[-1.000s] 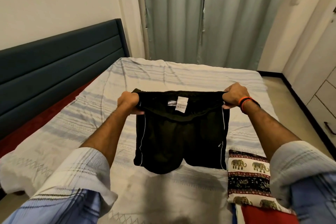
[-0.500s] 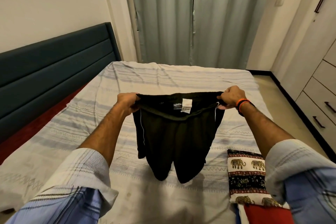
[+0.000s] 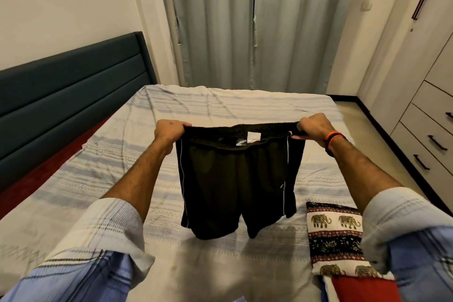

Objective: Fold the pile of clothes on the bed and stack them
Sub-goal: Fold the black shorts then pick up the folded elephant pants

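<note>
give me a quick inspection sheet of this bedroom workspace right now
surface: bed with striped pale sheet, wrinkled.
job's things: black shorts with white side piping held up by the waistband, hems just above the sheet; folded elephant-print cloth lying at the near right; red folded garment beside it.
clutter: nothing seen.
grippers: left hand and right hand each grip a waistband end.
cables: nothing seen.
surroundings: dark padded headboard, grey curtains, drawer unit.

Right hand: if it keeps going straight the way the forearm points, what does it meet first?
The right hand, gripping the shorts by the waistband, points forward and slightly left over the bed. Nothing stands in that line; the curtain past the bed's far edge looks first, though depth is unclear.
</note>
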Tool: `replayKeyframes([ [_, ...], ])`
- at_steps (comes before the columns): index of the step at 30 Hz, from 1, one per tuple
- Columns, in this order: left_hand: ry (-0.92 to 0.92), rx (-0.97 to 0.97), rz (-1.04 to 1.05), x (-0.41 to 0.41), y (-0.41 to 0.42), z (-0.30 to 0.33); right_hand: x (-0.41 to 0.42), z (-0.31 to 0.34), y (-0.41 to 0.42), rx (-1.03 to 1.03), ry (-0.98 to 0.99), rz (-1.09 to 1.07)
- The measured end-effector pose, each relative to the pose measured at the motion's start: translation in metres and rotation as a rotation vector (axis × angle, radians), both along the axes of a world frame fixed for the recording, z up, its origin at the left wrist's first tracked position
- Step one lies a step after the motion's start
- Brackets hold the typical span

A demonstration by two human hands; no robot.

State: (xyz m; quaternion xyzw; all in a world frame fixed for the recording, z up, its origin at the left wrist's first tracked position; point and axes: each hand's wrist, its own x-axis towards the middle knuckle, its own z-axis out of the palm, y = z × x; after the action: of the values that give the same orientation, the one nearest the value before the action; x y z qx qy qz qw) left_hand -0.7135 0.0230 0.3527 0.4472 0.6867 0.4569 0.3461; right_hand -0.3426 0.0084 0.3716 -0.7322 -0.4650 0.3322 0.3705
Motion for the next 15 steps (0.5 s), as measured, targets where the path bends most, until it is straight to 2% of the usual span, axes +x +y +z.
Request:
replayKeyframes([
  [1, -0.052, 0.013, -0.001, -0.001, 0.0, 0.001, 0.001, -0.001, 0.0, 0.004, 0.067, 0.032],
  [3, -0.021, 0.048, -0.048, -0.001, -0.005, 0.002, 0.001, -0.003, -0.003, 0.019, 0.118, 0.112],
  [6, 0.167, 0.068, -0.072, 0.0, -0.007, -0.003, -0.001, -0.01, -0.008, 0.044, -0.041, 0.236],
  [10, 0.375, 0.197, -0.086, -0.001, -0.009, -0.007, -0.014, -0.012, -0.012, 0.205, -0.287, 0.119],
  [13, 0.466, 0.226, -0.1, -0.008, -0.011, -0.006, -0.012, -0.019, -0.008, 0.317, -0.286, 0.065],
  [15, 0.469, 0.197, -0.099, -0.017, -0.012, -0.004, -0.007, -0.022, -0.006, 0.323, -0.164, 0.065],
])
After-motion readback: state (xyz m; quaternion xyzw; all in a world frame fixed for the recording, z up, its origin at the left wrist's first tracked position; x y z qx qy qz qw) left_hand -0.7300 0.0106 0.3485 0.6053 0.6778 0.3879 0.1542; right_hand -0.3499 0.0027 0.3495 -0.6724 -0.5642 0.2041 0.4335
